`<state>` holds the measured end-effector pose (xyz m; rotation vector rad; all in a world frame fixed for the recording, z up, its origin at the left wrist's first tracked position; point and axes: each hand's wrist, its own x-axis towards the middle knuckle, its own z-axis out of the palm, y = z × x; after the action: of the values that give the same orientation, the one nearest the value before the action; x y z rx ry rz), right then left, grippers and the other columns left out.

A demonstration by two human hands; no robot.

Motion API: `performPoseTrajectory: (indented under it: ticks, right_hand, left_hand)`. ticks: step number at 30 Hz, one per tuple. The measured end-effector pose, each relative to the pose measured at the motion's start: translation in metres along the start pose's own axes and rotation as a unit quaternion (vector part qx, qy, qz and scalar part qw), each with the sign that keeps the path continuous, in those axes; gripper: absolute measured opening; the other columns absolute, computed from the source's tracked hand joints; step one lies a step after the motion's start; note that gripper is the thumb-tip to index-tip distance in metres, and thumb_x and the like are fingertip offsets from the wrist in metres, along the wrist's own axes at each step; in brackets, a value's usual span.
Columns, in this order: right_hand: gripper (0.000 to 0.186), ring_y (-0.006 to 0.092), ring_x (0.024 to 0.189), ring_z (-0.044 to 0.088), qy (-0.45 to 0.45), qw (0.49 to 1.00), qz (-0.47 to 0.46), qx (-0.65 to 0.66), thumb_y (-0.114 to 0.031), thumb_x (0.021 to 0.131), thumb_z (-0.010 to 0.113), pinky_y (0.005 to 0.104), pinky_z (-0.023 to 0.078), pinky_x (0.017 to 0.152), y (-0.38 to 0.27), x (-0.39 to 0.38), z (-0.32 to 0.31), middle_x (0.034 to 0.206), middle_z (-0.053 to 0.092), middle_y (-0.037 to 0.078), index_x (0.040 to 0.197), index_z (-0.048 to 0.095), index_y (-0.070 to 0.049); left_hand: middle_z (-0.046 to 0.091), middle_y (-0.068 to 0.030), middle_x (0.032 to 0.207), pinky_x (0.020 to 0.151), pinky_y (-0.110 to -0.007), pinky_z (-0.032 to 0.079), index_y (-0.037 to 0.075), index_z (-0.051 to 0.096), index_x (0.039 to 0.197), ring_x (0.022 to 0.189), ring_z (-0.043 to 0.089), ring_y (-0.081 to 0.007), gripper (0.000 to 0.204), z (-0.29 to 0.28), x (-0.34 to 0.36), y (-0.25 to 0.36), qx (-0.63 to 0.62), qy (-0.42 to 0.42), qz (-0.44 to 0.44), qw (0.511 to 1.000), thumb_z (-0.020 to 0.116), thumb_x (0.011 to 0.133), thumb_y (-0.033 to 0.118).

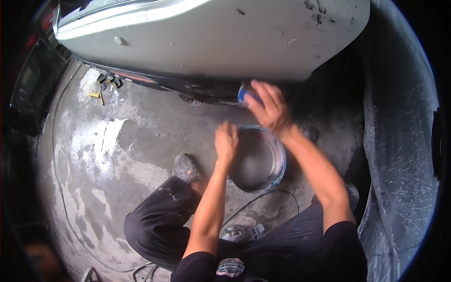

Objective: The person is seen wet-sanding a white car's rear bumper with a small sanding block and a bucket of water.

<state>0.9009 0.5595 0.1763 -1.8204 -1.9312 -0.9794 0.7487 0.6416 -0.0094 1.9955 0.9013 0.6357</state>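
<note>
My right hand (272,109) is closed round a small blue block (243,95), holding it by the dark lower edge of a grey car panel (197,51). Most of the block is hidden by my fingers, so its exact kind does not show. My left hand (226,141) is curled closed beside the left rim of a round bucket (281,164). Whatever those fingers may hold is out of sight. Greyish liquid appears to fill the bucket, which stands on the floor between my legs.
Several yellow and dark small blocks (101,91) lie on the wet concrete floor (136,155) at far left. A thin hose (60,188) curves along the left, and another cable (253,199) runs by the bucket. Clear plastic sheeting (399,155) hangs at right.
</note>
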Motion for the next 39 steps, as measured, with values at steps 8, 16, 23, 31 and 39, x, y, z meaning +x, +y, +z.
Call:
performPoseTrajectory:
  ticks: [8, 16, 23, 31, 39]
  right_hand:
    - [0.024, 0.0336, 0.126, 0.064, 0.049, 0.985, -0.156, -0.043, -0.013, 0.088, 0.078, 0.0466, 0.053, 0.101, 0.035, 0.029, 0.034, 0.136, 0.070, 0.021, 0.111, 0.078, -0.004]
    - [0.015, 0.0302, 0.129, 0.064, 0.063, 0.986, -0.151, -0.033, -0.018, 0.090, 0.081, 0.0449, 0.051, 0.101, 0.022, 0.033, 0.047, 0.138, 0.071, 0.016, 0.101, 0.074, -0.011]
    - [0.015, 0.0321, 0.112, 0.066, 0.069, 0.977, -0.163, -0.116, -0.017, 0.097, 0.073, 0.0472, 0.055, 0.097, -0.010, 0.063, 0.070, 0.116, 0.073, 0.023, 0.105, 0.072, -0.004]
    - [0.023, 0.0331, 0.119, 0.067, 0.095, 0.985, -0.133, -0.050, -0.015, 0.090, 0.074, 0.0470, 0.052, 0.101, -0.017, 0.066, 0.068, 0.122, 0.074, 0.020, 0.111, 0.073, -0.005]
    - [0.018, 0.0317, 0.106, 0.068, 0.113, 0.974, -0.142, -0.133, -0.017, 0.090, 0.071, 0.0474, 0.054, 0.093, -0.050, 0.123, 0.100, 0.117, 0.073, 0.021, 0.099, 0.074, -0.001]
  left_hand:
    - [0.074, -0.0178, 0.120, 0.091, -0.052, 0.061, 0.005, 0.069, 0.128, 0.109, 0.073, -0.0405, 0.047, 0.009, -0.006, 0.021, 0.163, -0.155, 0.009, 0.974, 0.069, 0.102, 0.045]
    - [0.078, -0.0236, 0.111, 0.091, -0.056, 0.058, 0.005, 0.066, 0.122, 0.105, 0.074, -0.0467, 0.041, -0.007, 0.006, -0.023, 0.060, -0.236, -0.056, 0.968, 0.077, 0.096, 0.035]
    - [0.078, -0.0241, 0.105, 0.087, -0.058, 0.058, 0.007, 0.065, 0.116, 0.101, 0.074, -0.0470, 0.030, 0.008, 0.005, -0.009, 0.101, -0.210, 0.001, 0.972, 0.075, 0.090, 0.018]
    - [0.076, -0.0245, 0.100, 0.087, -0.057, 0.059, 0.005, 0.067, 0.111, 0.097, 0.075, -0.0463, 0.024, -0.011, 0.000, -0.024, 0.087, -0.175, -0.054, 0.979, 0.073, 0.089, 0.013]
    - [0.076, -0.0226, 0.111, 0.091, -0.055, 0.060, 0.006, 0.067, 0.116, 0.101, 0.075, -0.0445, 0.032, 0.004, 0.002, -0.016, 0.112, -0.205, -0.010, 0.972, 0.077, 0.088, 0.018]
